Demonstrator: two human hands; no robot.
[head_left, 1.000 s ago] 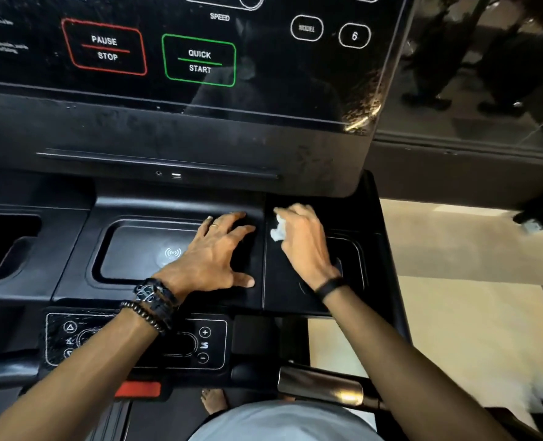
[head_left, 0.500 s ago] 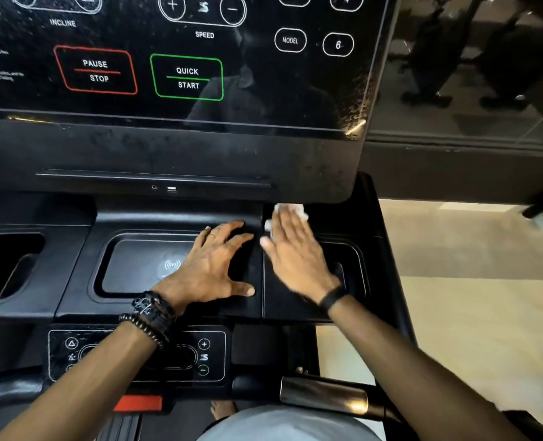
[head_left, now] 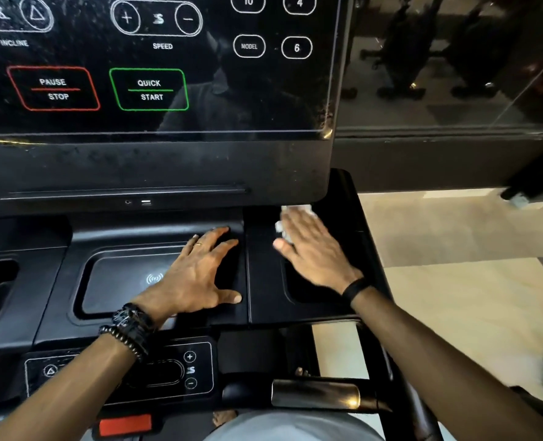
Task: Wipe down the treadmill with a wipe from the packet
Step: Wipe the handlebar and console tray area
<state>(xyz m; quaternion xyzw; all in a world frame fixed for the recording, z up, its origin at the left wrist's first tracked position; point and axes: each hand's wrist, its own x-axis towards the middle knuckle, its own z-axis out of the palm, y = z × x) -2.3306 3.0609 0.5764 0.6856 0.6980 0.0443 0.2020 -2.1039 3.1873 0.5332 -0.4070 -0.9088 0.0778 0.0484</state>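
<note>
Right of the charging pad [head_left: 127, 281]: your right hand [head_left: 311, 249] — fingers now flattened, straight — presses the wipe [head_left: 295, 211] farther back; wiping progresses.

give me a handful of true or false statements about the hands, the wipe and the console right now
1. The right hand presses the white wipe on the tray with straight fingers. True.
2. The left hand holds the wipe. False: it rests flat on the middle tray, holding nothing.
3. The wipe lies near the tray's far edge, below the console. True.
4. The quick start button is outlined in red. False: green; pause stop is red.
5. The left wrist is bare. False: it wears dark bracelets.
</note>
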